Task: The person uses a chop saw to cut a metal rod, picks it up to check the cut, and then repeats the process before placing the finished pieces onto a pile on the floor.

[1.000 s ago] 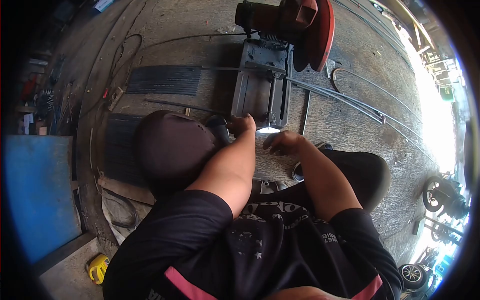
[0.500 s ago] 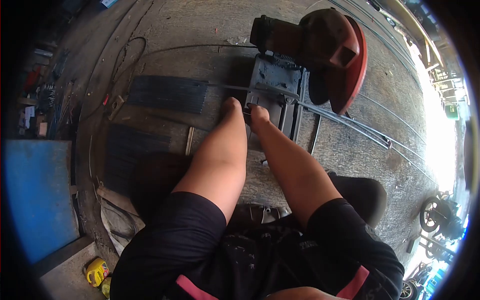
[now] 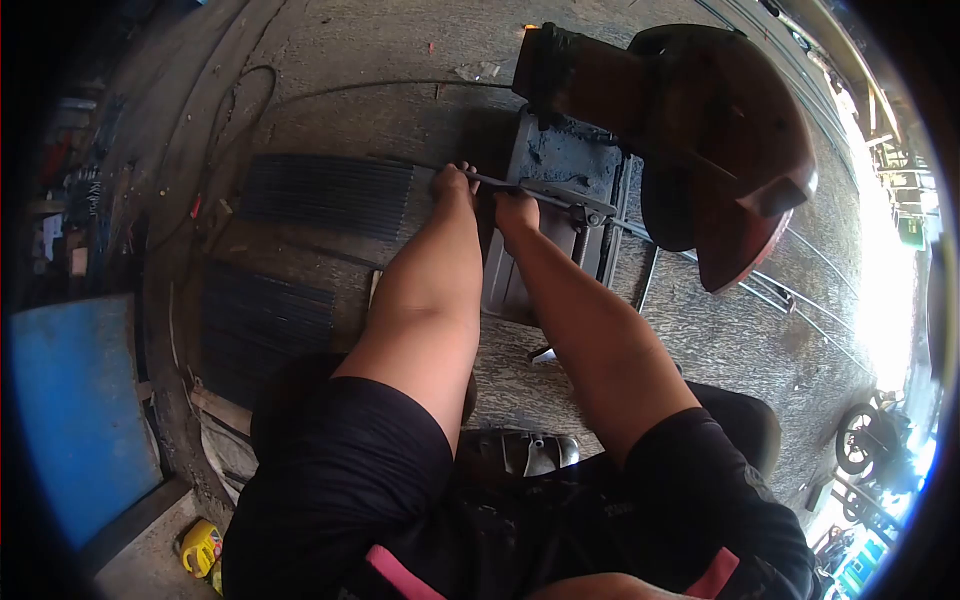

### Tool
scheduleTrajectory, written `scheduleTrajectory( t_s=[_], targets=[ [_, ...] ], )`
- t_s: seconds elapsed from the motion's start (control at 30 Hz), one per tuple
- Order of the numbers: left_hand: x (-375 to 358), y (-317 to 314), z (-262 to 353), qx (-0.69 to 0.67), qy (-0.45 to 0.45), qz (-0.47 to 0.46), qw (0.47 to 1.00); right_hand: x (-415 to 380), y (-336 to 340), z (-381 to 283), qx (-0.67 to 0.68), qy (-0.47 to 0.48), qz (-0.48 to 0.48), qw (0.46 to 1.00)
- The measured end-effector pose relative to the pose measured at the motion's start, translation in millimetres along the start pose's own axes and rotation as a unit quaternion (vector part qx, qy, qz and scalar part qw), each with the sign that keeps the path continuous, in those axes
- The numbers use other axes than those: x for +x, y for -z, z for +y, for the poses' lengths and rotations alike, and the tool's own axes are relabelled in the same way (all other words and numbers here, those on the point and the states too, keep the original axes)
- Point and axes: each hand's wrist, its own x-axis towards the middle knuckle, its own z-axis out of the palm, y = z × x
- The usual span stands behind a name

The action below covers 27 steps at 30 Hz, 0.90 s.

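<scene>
While shirt lettering point(image 3: 620, 510) blurs, the left hand point(image 3: 455, 182) clasps a bar point(image 3: 488, 181), the right hand point(image 3: 517, 211) unclear in grip.

I am wearing black shirt point(image 3: 540, 525), faint pale print point(image 3: 622, 510) showing on chest; short sleeves point(image 3: 685, 470) are leaving forearms point(image 3: 592, 305) bare; pink bands point(image 3: 400, 574) are slanting near collar; dark trousers point(image 3: 745, 415) are covering legs.

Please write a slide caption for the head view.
Left hand and right hand at a thin metal bar across a cut-off saw's base.
</scene>
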Motion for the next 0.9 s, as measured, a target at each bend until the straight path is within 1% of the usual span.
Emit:
scheduleTrajectory(
  t_s=[0.03, 0.07, 0.1, 0.13, 0.17, 0.2, 0.23, 0.27, 0.3, 0.33, 0.37, 0.4, 0.43, 0.47, 0.5, 0.57, 0.6, 0.67, 0.73, 0.77, 0.83, 0.9],
  targets=[
    [-9, -1, 8, 0.003, -0.043, -0.001, 0.999, -3, 0, -6, 0.052, 0.002, 0.002, 0.999],
    [-18, -1, 17, 0.006, -0.087, -0.003, 0.996, -7, 0, -13, 0.058, 0.006, 0.003, 0.998],
    [-23, -1, 26, 0.007, -0.094, -0.008, 0.996, -6, -2, -19, 0.034, 0.029, 0.008, 0.999],
    [-28, -1, 38, 0.007, -0.134, -0.008, 0.991, -7, -3, -25, 0.009, 0.055, 0.014, 0.998],
    [-35, -1, 50, 0.004, -0.174, -0.009, 0.985, -9, -5, -31, 0.016, 0.063, 0.013, 0.998],
    [-47, -2, 63, 0.002, -0.184, -0.015, 0.983, -14, -5, -38, 0.006, 0.094, 0.037, 0.995],
    [-61, -2, 75, 0.004, -0.24, -0.037, 0.97, -19, -5, -46, -0.003, 0.124, 0.063, 0.99],
    [-77, -3, 86, 0.005, -0.295, -0.061, 0.954, -25, -5, -53, 0.003, 0.133, 0.065, 0.989],
    [-93, -3, 96, 0.002, -0.302, -0.068, 0.951, -34, -3, -61, -0.034, 0.174, 0.069, 0.982],
    [-110, -3, 107, 0.028, -0.316, -0.096, 0.943, -44, -2, -70, -0.071, 0.214, 0.074, 0.971],
    [-128, -3, 115, 0.053, -0.33, -0.125, 0.934, -53, 0, -80, -0.065, 0.224, 0.08, 0.969],
    [-147, -3, 119, 0.05, -0.337, -0.132, 0.931, -61, 1, -87, -0.122, 0.231, 0.067, 0.963],
    [-166, 0, 122, 0.063, -0.342, -0.163, 0.924, -70, 2, -94, -0.18, 0.238, 0.054, 0.953],
    [-185, 3, 125, 0.075, -0.347, -0.192, 0.915, -80, 5, -99, -0.177, 0.248, 0.059, 0.951],
    [-202, 6, 129, 0.069, -0.356, -0.198, 0.911, -95, 11, -105, -0.179, 0.244, 0.067, 0.951],
    [-236, 14, 130, 0.148, -0.373, -0.25, 0.881, -124, 23, -112, -0.178, 0.247, 0.079, 0.949],
    [-250, 18, 129, 0.143, -0.367, -0.283, 0.875, -135, 28, -111, -0.155, 0.258, 0.085, 0.95],
    [-277, 29, 123, 0.161, -0.377, -0.308, 0.858, -157, 44, -107, -0.129, 0.272, 0.096, 0.949],
    [-302, 40, 117, 0.212, -0.377, -0.351, 0.831, -167, 64, -104, -0.02, 0.338, 0.003, 0.941],
    [-312, 48, 111, 0.219, -0.384, -0.38, 0.813, -175, 75, -99, -0.017, 0.348, 0.011, 0.937],
    [-332, 58, 99, 0.277, -0.394, -0.39, 0.785, -194, 96, -80, 0.121, 0.333, -0.133, 0.926],
    [-344, 62, 84, 0.34, -0.471, -0.385, 0.717, -197, 112, -54, 0.151, 0.324, -0.166, 0.919]
  ],
)
